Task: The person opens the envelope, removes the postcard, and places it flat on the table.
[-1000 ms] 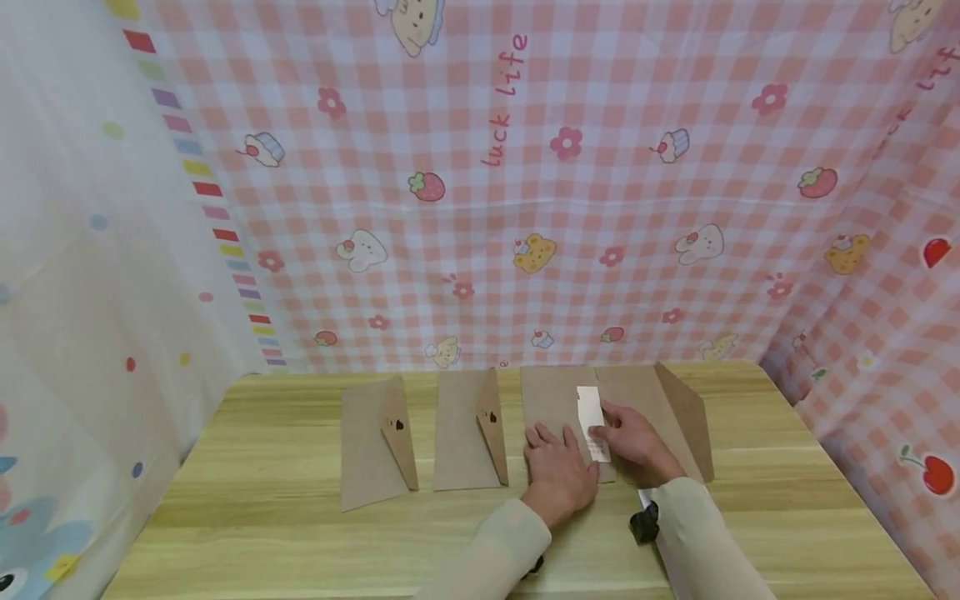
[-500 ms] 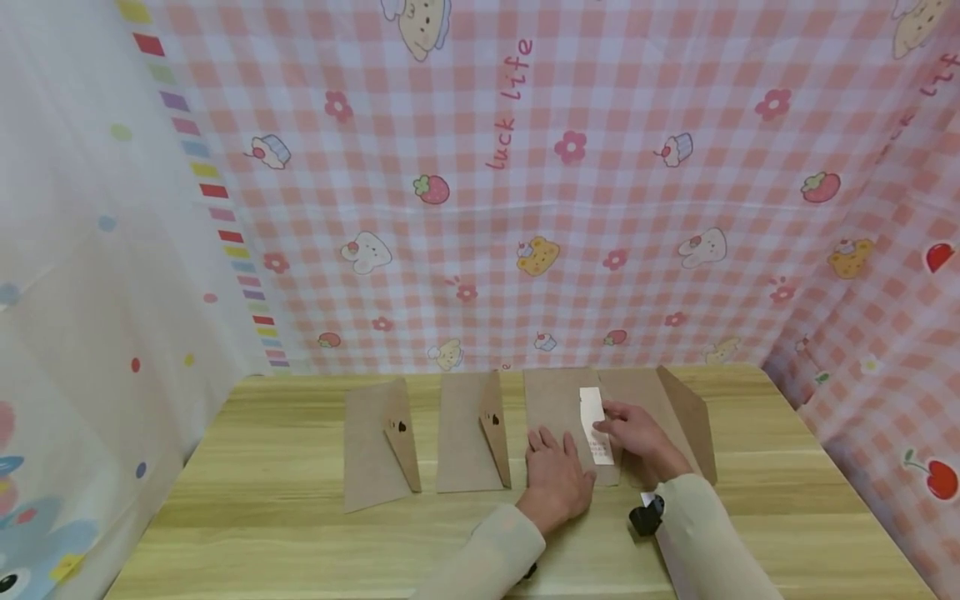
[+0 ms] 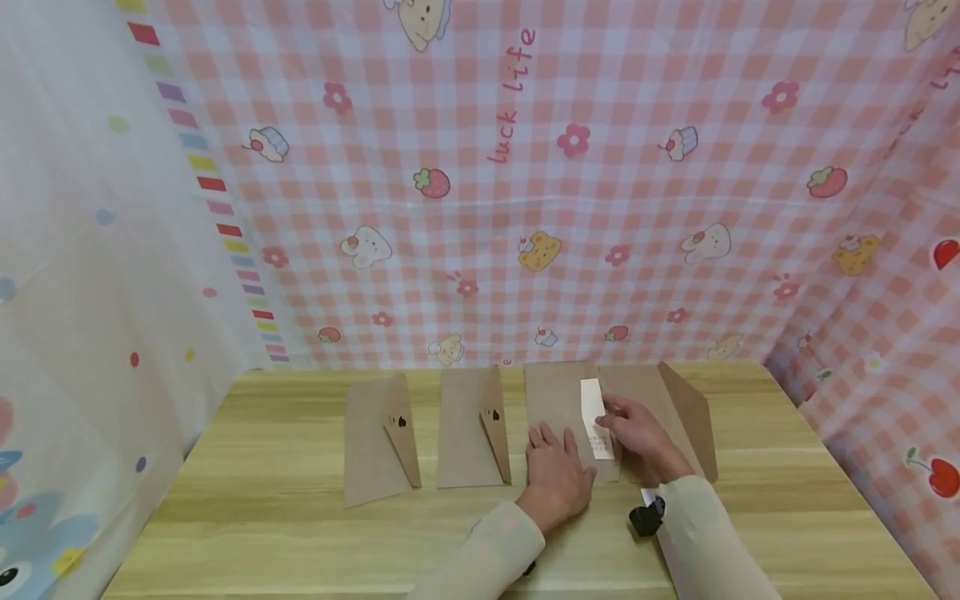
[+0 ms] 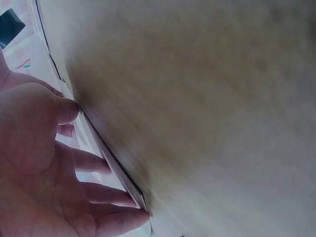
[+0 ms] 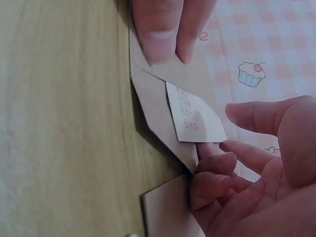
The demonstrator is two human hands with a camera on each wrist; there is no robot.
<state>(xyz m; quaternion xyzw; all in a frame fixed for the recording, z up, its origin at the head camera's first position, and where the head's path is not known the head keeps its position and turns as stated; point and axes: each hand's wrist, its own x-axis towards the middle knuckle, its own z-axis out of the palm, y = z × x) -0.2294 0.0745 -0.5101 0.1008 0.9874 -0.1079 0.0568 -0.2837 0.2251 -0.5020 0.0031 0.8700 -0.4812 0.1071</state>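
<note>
A white paper slip point(image 3: 592, 402) with small reddish print lies along the right side of the third brown paper envelope point(image 3: 551, 396). My right hand point(image 3: 641, 433) holds the slip by its right edge, thumb overlapping it. In the right wrist view, the slip point(image 5: 192, 116) bows slightly, a fingertip sits behind its lower edge, and the other fingers of the right hand point(image 5: 252, 168) curl near the brown corner. My left hand point(image 3: 557, 475) rests on the envelope's lower part, fingers extended. The left wrist view shows the left hand point(image 4: 54, 163) from the palm side at a paper edge.
Two brown envelopes, the far-left one point(image 3: 367, 450) and its neighbour point(image 3: 461, 442), have raised flaps with black hearts. Another envelope point(image 3: 637, 387) with its flap point(image 3: 693, 417) out stands right. A pale strip point(image 3: 671, 550) lies under the right sleeve. A checkered cloth point(image 3: 480, 208) backs the table point(image 3: 262, 517).
The right thumb has shifted slightly toward the slip's right edge. The left hand stays on the envelope. The slip and envelopes keep nearly the same places, and the head view shifts a little.
</note>
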